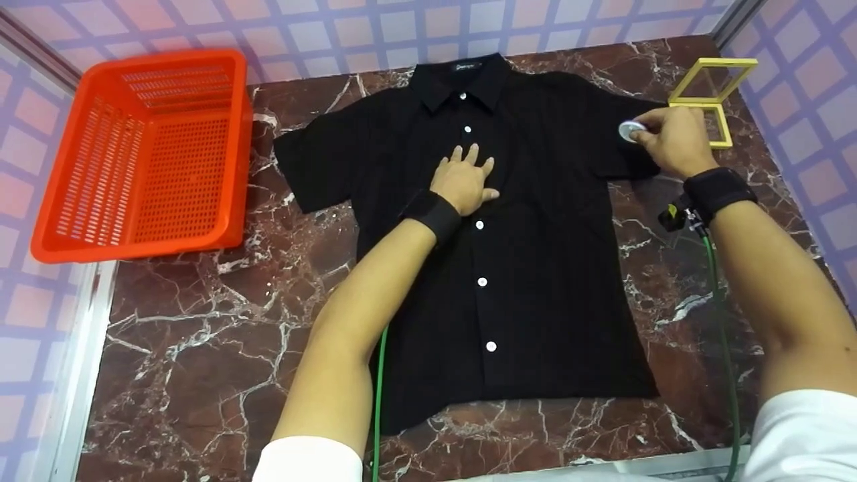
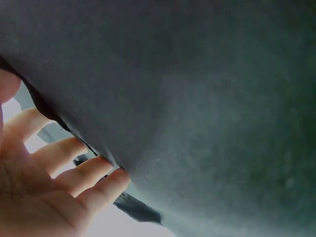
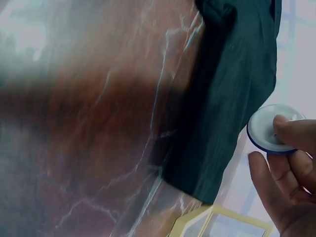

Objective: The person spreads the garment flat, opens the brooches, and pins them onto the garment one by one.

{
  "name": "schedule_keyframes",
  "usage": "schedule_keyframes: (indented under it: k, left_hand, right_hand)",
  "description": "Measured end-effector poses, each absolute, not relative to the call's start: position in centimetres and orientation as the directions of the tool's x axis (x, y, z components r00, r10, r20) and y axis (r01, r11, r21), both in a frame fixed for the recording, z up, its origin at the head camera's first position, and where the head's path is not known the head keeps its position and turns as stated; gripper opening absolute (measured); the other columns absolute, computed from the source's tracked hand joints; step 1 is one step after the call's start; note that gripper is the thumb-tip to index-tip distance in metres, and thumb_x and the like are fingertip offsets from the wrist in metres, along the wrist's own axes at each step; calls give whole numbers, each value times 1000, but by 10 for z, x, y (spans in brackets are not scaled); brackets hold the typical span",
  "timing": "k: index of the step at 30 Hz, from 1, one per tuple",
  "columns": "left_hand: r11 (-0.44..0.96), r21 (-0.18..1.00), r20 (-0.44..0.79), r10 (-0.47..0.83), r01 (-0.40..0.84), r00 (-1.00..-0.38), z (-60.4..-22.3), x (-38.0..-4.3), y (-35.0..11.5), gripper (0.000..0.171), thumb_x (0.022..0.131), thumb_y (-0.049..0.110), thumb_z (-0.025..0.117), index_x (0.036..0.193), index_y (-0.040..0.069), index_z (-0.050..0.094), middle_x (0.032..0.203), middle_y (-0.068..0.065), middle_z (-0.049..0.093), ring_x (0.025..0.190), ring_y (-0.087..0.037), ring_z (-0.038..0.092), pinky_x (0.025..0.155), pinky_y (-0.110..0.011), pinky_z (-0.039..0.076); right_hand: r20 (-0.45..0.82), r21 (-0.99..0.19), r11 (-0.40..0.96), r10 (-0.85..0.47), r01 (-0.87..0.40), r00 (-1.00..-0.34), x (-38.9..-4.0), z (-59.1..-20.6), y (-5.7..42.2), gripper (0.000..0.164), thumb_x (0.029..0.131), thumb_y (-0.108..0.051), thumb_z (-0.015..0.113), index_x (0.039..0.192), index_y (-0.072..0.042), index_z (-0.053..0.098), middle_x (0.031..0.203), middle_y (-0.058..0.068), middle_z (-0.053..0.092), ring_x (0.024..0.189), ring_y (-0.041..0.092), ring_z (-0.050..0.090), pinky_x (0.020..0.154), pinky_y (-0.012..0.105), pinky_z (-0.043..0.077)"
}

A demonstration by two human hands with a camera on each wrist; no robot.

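A black short-sleeved button-up shirt (image 1: pixel 549 268) lies spread out, collar away from me, with white buttons down its front. My left hand (image 1: pixel 462 184) rests on the chest beside the button line, fingers spread. In the left wrist view, the fingertips (image 2: pixel 116 175) touch the dark cloth. My right hand (image 1: pixel 679 137) pinches a small round white disc (image 1: pixel 631 131) with a dark blue edge, thumb on its face, over the sleeve on the right. The right wrist view shows the disc (image 3: pixel 271 123) beside the sleeve (image 3: pixel 222 108).
An orange plastic basket (image 1: pixel 236 167) stands at the left on the marbled brown tabletop (image 1: pixel 201 361). At the back right, a yellow-framed hinged case (image 1: pixel 720 124) stands with its lid up, partly behind my right hand. Patterned walls border the table. Green cables (image 1: pixel 715 288) run from both wrists.
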State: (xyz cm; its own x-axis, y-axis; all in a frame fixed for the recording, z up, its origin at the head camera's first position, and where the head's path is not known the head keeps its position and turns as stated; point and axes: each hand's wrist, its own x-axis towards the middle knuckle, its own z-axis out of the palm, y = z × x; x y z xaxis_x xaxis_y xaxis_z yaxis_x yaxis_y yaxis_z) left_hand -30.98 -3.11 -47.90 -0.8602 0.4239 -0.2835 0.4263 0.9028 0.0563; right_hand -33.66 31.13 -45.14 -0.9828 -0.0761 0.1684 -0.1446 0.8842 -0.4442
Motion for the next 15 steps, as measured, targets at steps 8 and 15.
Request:
schedule_keyframes:
  k: [8, 15]
  left_hand:
    - [904, 67, -280, 424, 423, -861, -479, -310, -31, 67, 91, 56, 41, 147, 23, 25, 153, -13, 14, 138, -38, 15, 108, -50, 21]
    - [902, 63, -256, 428, 427, -867, -480, -309, -31, 67, 91, 56, 42, 147, 23, 28, 152, -13, 17, 137, -38, 17, 108, -50, 23]
  right_hand:
    - [177, -426, 887, -112, -179, -978, -337, -454, 306, 21, 84, -18, 67, 98, -3, 72, 89, 13, 70, 66, 1, 49, 65, 19, 34]
    - [166, -424, 885, -132, -192, -977, -338, -456, 304, 21, 84, -17, 68, 100, -3, 72, 89, 13, 70, 64, 1, 51, 67, 23, 36]
